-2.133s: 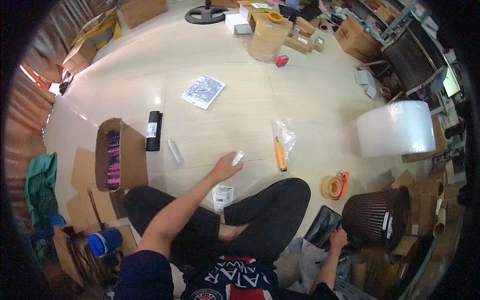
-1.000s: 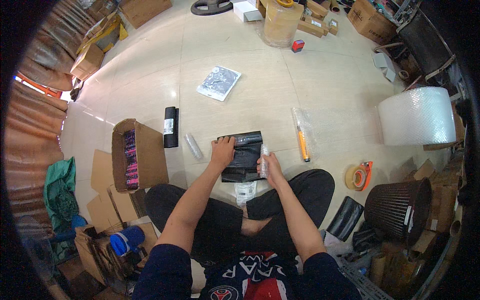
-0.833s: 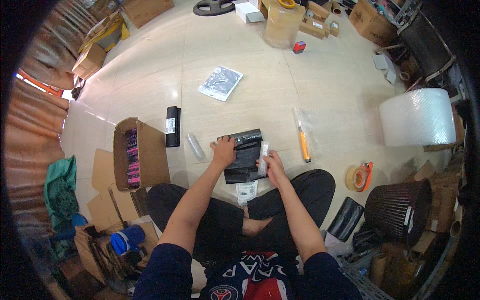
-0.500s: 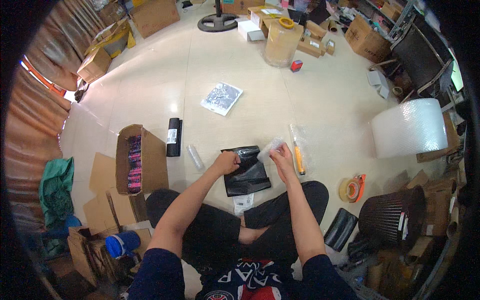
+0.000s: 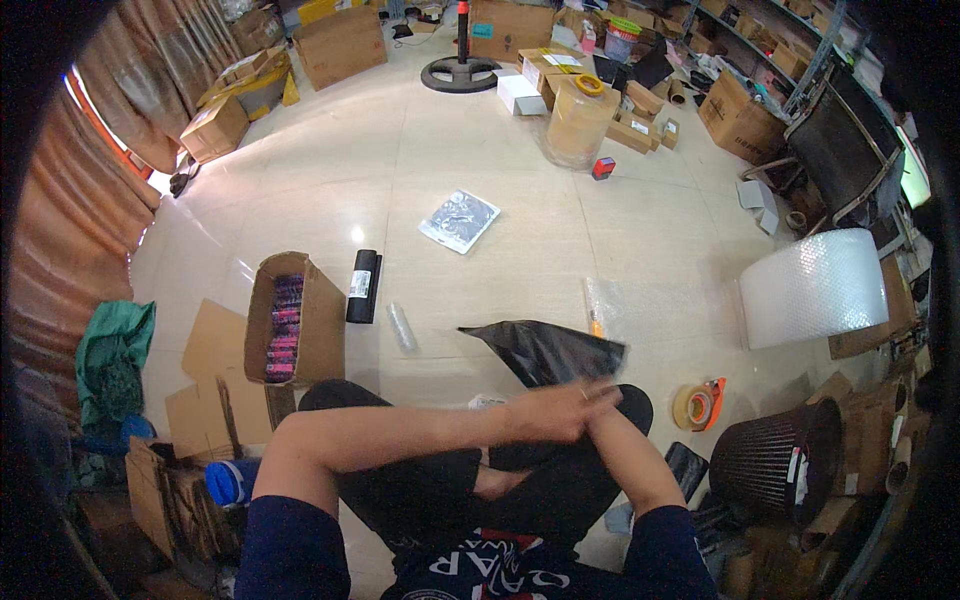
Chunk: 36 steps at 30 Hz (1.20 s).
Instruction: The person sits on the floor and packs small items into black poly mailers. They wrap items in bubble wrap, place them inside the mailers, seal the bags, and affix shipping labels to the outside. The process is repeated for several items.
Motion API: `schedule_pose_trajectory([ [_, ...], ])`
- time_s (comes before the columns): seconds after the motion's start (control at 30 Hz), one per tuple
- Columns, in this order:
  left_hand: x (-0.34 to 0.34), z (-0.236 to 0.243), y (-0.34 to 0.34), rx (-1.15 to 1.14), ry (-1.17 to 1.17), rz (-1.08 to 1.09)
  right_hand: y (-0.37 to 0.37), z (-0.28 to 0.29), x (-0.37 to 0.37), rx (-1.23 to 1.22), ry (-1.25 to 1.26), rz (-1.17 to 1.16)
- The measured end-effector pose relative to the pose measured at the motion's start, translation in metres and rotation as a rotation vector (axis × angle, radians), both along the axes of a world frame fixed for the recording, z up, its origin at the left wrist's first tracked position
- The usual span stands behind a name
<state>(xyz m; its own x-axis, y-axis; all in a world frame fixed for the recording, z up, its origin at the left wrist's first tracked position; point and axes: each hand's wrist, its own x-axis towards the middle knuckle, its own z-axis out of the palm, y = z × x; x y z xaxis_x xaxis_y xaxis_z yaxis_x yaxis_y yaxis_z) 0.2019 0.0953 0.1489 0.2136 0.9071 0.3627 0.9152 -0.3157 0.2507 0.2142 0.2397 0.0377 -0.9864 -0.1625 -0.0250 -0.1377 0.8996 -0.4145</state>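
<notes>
My left hand (image 5: 560,410) reaches across to the right, over my right hand (image 5: 602,398), at the lower edge of a black plastic bag (image 5: 540,355). Both hands are smeared and overlap, hiding their fingers and whatever they hold. The bag's far corner points left over the floor, and its right part partly covers an orange-handled tool (image 5: 596,326) by a bubble wrap sheet (image 5: 640,305). A small bubble-wrapped roll (image 5: 401,326) lies left of the bag. White paper (image 5: 484,400) shows behind my forearm.
An open carton of pink-purple packs (image 5: 328,310) and a black roll (image 5: 362,285) stand or lie left. At right are bubble wrap (image 5: 812,285), a tape dispenser (image 5: 697,405) and a basket (image 5: 750,460). A clear pack (image 5: 458,220) lies ahead; boxes (image 5: 335,55) line the back.
My left hand has swung right across my body to my right hand, which moved down. The black bag has swung and spread rightward. The bubble-wrapped piece at my right hand is no longer visible.
</notes>
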Motion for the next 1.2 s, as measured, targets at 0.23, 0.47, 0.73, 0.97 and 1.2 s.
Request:
schedule_pose_trajectory([
  [0.23,-0.083,0.008,-0.032,0.285,-0.232,0.798,0.001,0.019,0.009,-0.732,-0.254,-0.258],
  [0.47,-0.105,-0.111,-0.086,-0.225,-1.504,0.917,0.067,0.031,-0.020,-1.499,-0.525,-0.669],
  [0.73,-0.121,-0.144,-0.080,-0.295,-0.554,0.843,0.043,-0.040,-0.047,-0.548,0.049,-0.588],
  [0.97,-0.046,-0.205,-0.059,-0.521,-0.166,1.015,-0.042,-0.092,-0.024,0.255,0.028,-0.283],
  [1.2,-0.140,-0.201,-0.040,-0.246,-0.355,1.417,-0.034,-0.093,-0.022,0.105,0.054,-0.202],
])
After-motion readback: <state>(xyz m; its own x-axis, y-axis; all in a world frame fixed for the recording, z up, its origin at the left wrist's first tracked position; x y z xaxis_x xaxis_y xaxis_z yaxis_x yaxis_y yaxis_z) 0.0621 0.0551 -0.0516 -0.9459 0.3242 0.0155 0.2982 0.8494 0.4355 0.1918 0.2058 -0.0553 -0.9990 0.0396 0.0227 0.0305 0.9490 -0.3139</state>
